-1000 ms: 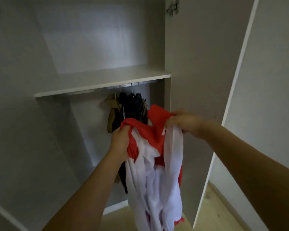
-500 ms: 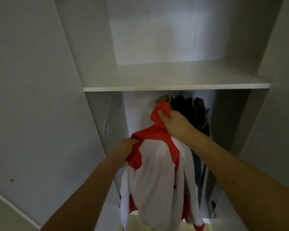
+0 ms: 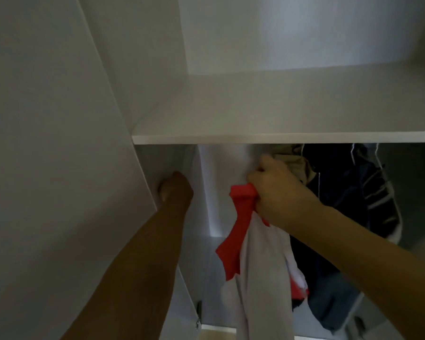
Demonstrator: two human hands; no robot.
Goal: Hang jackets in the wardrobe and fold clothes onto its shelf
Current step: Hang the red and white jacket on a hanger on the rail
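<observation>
While the right hand grips the red-and-white jacket by its red collar, up just under the shelf, the garment hangs limp below it, not on the rail yet. Left hand is against the wardrobe's side panel; fingers hidden, can't tell how they lie. Behind: dark jackets and a tan one already hung. Shelf top bare where visible, so folding looks not started.

Two bare forearms, no sleeves, watch or rings in sight. The left hand and right hand wear no gloves.
</observation>
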